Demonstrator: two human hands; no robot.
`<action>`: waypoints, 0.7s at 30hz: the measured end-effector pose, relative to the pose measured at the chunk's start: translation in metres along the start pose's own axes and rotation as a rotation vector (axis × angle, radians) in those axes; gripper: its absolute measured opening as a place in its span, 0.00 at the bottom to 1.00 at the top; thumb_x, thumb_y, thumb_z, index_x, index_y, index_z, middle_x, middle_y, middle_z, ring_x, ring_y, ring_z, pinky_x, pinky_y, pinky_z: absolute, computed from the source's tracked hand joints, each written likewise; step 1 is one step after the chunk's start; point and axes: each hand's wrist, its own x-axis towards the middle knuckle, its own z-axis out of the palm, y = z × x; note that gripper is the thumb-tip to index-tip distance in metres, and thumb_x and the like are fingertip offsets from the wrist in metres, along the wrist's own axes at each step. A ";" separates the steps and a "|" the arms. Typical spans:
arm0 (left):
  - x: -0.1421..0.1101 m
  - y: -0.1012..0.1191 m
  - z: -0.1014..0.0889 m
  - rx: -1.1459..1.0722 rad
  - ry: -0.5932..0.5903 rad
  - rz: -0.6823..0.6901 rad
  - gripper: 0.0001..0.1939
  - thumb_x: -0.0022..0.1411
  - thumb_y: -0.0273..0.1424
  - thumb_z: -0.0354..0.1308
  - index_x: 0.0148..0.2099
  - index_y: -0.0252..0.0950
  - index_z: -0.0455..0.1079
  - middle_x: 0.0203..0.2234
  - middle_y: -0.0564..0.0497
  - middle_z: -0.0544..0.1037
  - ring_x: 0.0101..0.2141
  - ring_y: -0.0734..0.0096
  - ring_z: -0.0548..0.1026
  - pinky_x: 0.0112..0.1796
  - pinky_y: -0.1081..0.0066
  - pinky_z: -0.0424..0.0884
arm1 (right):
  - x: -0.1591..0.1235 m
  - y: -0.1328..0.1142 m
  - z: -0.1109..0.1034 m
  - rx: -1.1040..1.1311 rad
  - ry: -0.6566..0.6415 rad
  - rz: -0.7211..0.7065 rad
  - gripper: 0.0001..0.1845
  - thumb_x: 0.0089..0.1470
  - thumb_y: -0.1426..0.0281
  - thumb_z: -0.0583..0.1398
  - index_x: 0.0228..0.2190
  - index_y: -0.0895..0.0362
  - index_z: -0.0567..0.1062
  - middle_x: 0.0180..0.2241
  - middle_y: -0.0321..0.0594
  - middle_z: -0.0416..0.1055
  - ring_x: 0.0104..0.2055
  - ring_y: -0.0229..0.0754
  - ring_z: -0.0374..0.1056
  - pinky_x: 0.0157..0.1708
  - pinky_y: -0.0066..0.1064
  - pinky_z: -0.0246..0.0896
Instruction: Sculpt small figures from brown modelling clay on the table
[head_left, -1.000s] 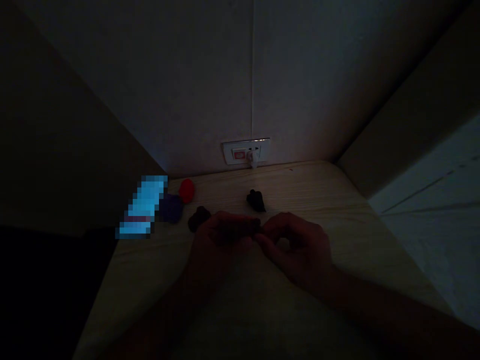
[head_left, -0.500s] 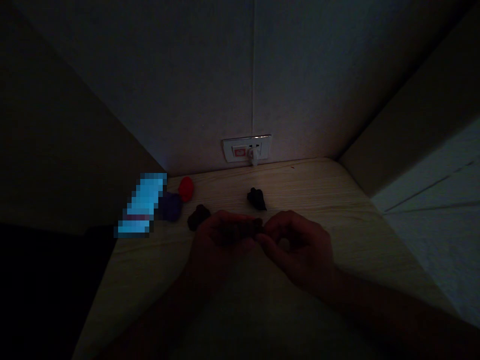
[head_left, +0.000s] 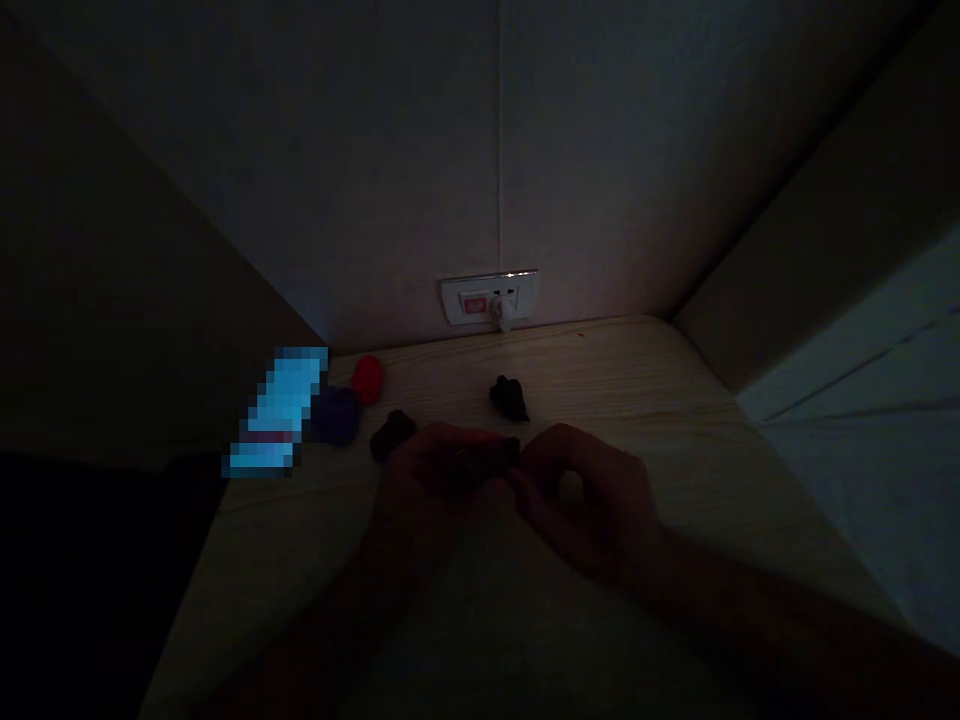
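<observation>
My left hand is curled around a dark, lumpy piece of what looks like modelling clay. Its fine shape is lost in the dim light. At the right end of that piece, the thumb and forefinger of my right hand are pinched together against it. A dark brown lump lies just left of my left hand, partly hidden by it. Beyond my hands sits a black lump with a pointed end. Farther left, a purple lump touches a red rounded lump.
A bright, pixelated rectangle stands at the left edge of the wooden tabletop. On the wall behind is a socket plate with a red switch and a pale plug. Panels flank both sides.
The view has shifted slightly, moving everything a little to the left, and looks darker. My hands keep the same hold on the dark clay, with only small finger movement.
</observation>
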 end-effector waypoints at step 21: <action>0.000 -0.003 0.000 0.045 0.009 0.095 0.19 0.42 0.15 0.73 0.35 0.40 0.79 0.33 0.54 0.87 0.36 0.67 0.86 0.39 0.71 0.83 | -0.001 0.005 -0.001 -0.064 -0.099 -0.088 0.07 0.58 0.79 0.59 0.36 0.56 0.71 0.29 0.35 0.72 0.27 0.34 0.68 0.27 0.25 0.62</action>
